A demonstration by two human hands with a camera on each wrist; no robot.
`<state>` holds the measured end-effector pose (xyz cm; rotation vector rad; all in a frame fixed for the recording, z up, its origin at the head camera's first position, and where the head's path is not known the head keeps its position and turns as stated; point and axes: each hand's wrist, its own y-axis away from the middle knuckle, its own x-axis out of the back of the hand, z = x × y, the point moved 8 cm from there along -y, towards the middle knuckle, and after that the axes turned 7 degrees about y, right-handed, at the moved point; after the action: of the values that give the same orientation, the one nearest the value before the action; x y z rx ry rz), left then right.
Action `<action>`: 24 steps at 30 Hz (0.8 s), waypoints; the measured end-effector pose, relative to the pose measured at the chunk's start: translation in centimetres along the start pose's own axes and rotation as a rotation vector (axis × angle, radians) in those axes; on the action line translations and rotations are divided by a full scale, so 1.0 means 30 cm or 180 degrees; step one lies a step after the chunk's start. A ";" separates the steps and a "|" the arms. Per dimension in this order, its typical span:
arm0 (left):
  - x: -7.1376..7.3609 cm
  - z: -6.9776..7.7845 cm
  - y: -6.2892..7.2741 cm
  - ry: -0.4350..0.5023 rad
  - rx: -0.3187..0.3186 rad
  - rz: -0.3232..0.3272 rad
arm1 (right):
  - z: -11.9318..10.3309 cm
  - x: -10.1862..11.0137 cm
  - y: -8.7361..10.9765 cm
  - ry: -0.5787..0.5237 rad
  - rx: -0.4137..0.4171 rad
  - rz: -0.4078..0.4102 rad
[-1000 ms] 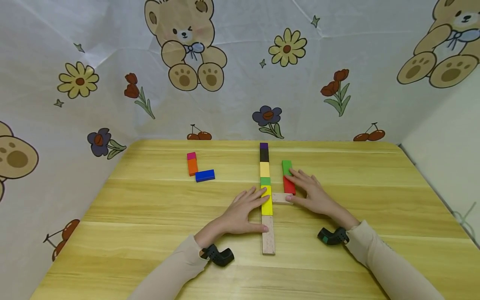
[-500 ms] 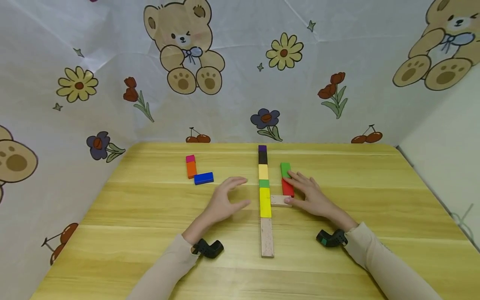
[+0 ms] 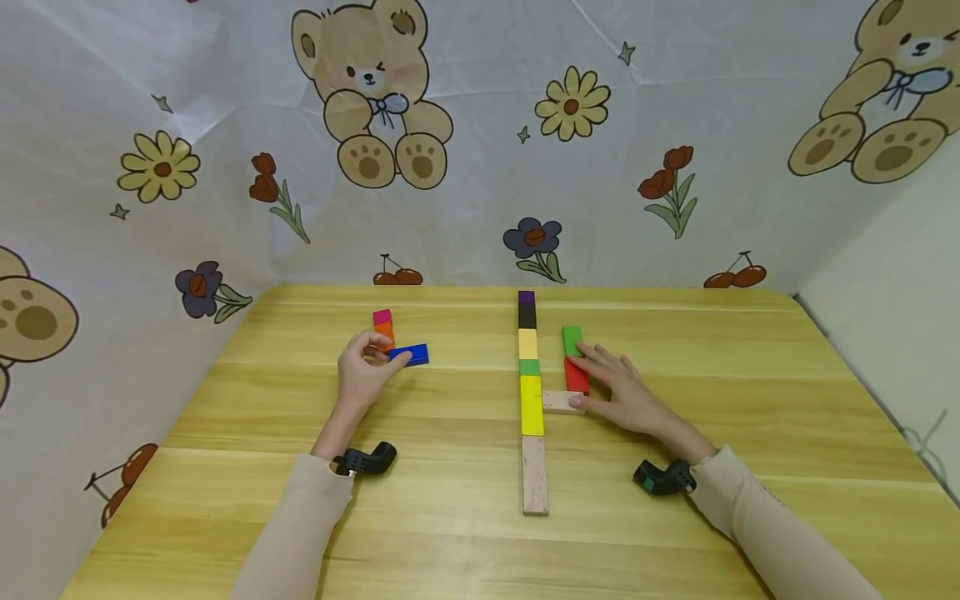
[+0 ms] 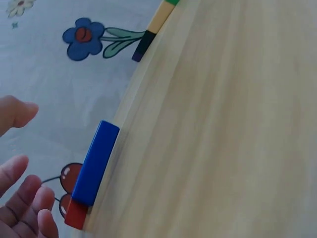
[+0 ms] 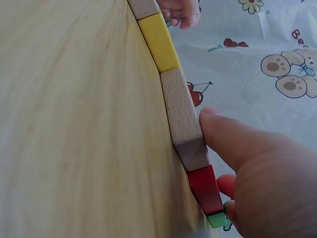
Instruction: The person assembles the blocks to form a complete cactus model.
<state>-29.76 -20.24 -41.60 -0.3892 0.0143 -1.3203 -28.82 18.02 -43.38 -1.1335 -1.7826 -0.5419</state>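
My left hand (image 3: pixel 362 371) hovers by the orange block (image 3: pixel 384 335) and the blue block (image 3: pixel 414 355), fingers loosely bent. In the left wrist view its thumb (image 4: pixel 20 114) stands apart from the blue block, and nothing lies between thumb and fingers. My right hand (image 3: pixel 626 392) is spread beside a short side row: its thumb reaches the end of a plain wooden block (image 3: pixel 557 402), while the fingers lie along the red block (image 3: pixel 576 377) and green block (image 3: pixel 572 337). That wooden block meets the yellow block (image 3: pixel 531 404) of the long row.
The long row runs front to back across the table (image 3: pixel 465 517): a plain wooden block (image 3: pixel 535 475), the yellow one, a small green (image 3: pixel 529 367), cream (image 3: pixel 528 343), black (image 3: pixel 527 315) and purple one (image 3: pixel 527 296). A pink block (image 3: pixel 382 317) sits behind the orange one. Patterned cloth (image 3: pixel 480 167) hangs behind.
My left hand has left the yellow and plain blocks of the long row and moved leftward to the blue and orange blocks. My right hand stays in place.
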 end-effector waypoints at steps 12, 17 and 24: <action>0.005 -0.039 -0.019 -0.0341 0.0148 -0.0056 | 0.004 0.017 -0.021 0.0023 0.0058 0.0016; 0.001 -0.037 -0.016 -0.0486 0.0170 -0.0083 | 0.006 0.013 -0.019 0.0050 0.0016 -0.0010; 0.006 -0.047 -0.002 -0.0524 0.0221 -0.0040 | 0.007 0.001 -0.008 0.0043 0.0013 -0.0011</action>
<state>-30.10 -20.81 -42.85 -0.4382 -0.1714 -1.2941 -29.13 18.08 -43.43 -1.1215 -1.7736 -0.5466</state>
